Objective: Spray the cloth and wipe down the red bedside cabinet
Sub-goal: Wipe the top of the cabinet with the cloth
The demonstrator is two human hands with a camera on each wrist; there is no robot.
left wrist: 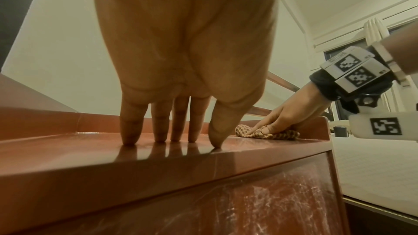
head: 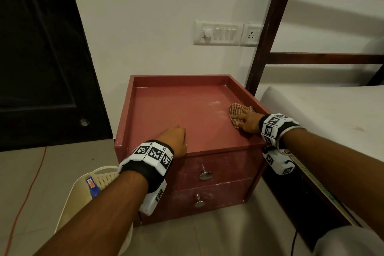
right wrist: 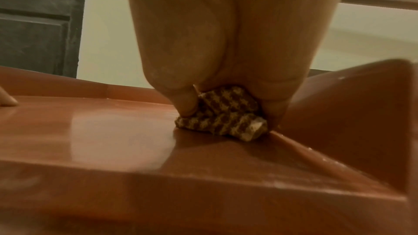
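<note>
Nearest us, our left hand (head: pixel 175 139) braces fingertips-down, fingers straight, on the red bedside cabinet (head: pixel 178 114) top at 7 o'clock. We judge wiping is underway: our right hand (head: pixel 248 121) presses the checked cloth (head: pixel 236 113) flat at 3 o'clock against the rim. Next stroke: sweep toward 9 o'clock.

- Red bedside cabinet (head: pixel 187 114): glossy top with a raised rim on three sides, two drawers with metal knobs, scuffed whitish fronts; stands against the wall.
- Cloth (head: pixel 239 111): brown-and-cream checked, bunched, lying on the cabinet top against its right rim.
</note>
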